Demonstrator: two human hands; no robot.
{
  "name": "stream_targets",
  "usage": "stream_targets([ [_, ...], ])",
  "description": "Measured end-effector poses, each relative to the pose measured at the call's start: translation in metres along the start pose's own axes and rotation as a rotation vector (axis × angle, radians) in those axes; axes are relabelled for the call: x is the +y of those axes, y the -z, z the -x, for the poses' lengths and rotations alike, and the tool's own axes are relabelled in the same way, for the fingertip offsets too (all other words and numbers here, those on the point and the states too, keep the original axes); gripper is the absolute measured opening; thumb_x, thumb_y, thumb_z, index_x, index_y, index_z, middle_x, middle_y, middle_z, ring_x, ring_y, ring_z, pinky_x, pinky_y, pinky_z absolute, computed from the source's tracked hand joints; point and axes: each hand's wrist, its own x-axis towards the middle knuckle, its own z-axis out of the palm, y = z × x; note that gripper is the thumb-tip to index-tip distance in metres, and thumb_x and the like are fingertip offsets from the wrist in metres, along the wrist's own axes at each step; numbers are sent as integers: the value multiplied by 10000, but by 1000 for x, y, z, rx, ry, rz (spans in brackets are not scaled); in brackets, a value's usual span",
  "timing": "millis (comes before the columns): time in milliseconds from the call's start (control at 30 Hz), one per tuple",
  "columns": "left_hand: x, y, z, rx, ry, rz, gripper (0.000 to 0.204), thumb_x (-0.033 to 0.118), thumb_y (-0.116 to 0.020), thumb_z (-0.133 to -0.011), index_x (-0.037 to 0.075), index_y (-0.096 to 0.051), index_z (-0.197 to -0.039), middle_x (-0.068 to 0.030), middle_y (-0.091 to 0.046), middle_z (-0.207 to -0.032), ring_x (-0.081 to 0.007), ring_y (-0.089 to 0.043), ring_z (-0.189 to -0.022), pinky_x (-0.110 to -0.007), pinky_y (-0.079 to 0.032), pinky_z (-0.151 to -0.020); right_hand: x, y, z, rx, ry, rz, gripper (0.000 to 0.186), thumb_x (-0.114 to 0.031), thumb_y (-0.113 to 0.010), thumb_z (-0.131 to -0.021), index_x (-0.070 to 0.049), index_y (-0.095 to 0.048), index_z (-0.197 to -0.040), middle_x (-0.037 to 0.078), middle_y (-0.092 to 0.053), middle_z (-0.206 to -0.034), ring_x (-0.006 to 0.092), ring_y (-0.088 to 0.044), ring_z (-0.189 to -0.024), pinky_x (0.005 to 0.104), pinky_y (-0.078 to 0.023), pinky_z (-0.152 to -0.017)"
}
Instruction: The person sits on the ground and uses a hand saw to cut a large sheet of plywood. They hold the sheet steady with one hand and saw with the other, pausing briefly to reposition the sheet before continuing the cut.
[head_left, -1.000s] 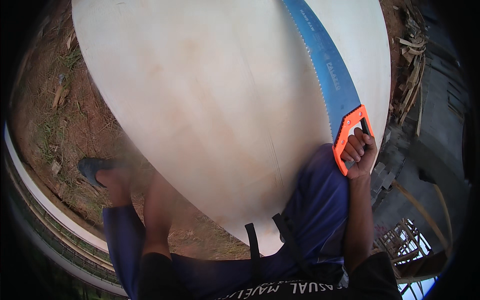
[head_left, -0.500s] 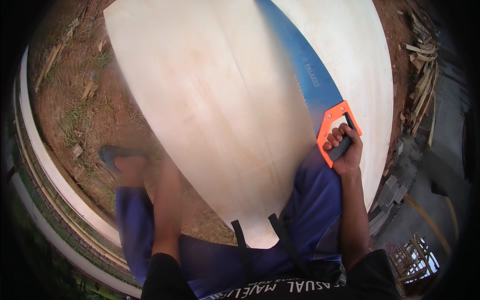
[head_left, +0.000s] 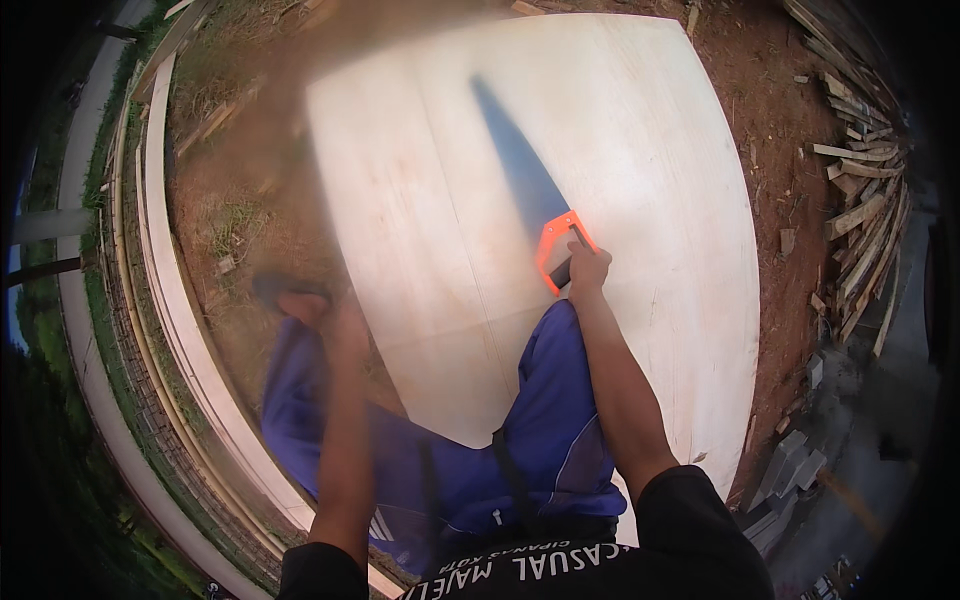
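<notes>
A large pale wooden board (head_left: 420, 200) fills the middle of the view, with a thin line running along it. My right hand (head_left: 586, 264) is closed on the orange and black handle of a hand saw (head_left: 515, 160), whose blue blade lies over the board, pointing away from me and blurred. My right knee (head_left: 548, 345) is on the board below the handle. My left hand (head_left: 347, 315) is smeared at the board's left edge beside my left foot (head_left: 290, 293); its fingers are too unclear to read.
Reddish dirt with grass (head_left: 240, 200) surrounds the board on the left. Long pale planks (head_left: 160, 140) lie farther left, beside a paved strip (head_left: 76, 170). Scrap wood (head_left: 860, 230) is piled at the right, with grey blocks (head_left: 790, 465) at the lower right.
The saw and my right hand have moved toward the middle of the board and appear smaller. The view has shifted, showing the board's far edge and more ground around it.
</notes>
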Motion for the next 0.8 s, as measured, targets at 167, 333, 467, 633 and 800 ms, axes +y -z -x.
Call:
stream_targets([
  [167, -75, 57, 16, 122, -481, -662, 738, 589, -549, -1010, -86, -610, -1303, -241, -657, -1282, -357, -615, -1222, -457, -446, -1065, -37, -8, 41, -117, 110, 276, 648, -254, -770, -824, 71, -485, -1307, 260, -510, -1321, 387, -576, -1219, 453, -526, -996],
  [333, -59, 9, 98, 244, 55, -690, 853, 664, -539, -981, -124, -619, -1297, -265, -675, -1272, -379, -656, -1146, -455, -500, -962, -46, 15, 53, -133, 227, 701, 810, -373, -795, -814, 75, -419, -1374, 269, -405, -1406, 431, -442, -1349, 528, -519, -1028],
  [467, -73, 16, 124, 178, -1, -604, 838, 659, -600, -956, -127, -649, -1246, -248, -711, -1190, -342, -688, -1056, -450, -514, -929, -33, 0, 53, -95, 286, 776, 969, -466, -811, -778, 89, -339, -1416, 296, -378, -1438, 469, -395, -1387, 541, -504, -1045],
  [633, -125, 51, 81, -136, 74, -442, 725, 565, -676, -955, -103, -659, -1237, -190, -727, -1129, -282, -680, -1027, -425, -503, -934, -5, 3, -7, -143, 379, 888, 1056, -492, -819, -771, 129, -275, -1430, 341, -397, -1441, 491, -512, -1296, 510, -519, -1021],
  [800, -119, 89, 87, -446, 169, -473, 532, 412, -656, -999, -61, -658, -1244, -153, -729, -1127, -262, -672, -1022, -422, -488, -944, 5, 7, -12, -144, 294, 925, 1015, -506, -815, -805, 131, -297, -1403, 333, -581, -1300, 426, -662, -1157, 456, -548, -964],
])
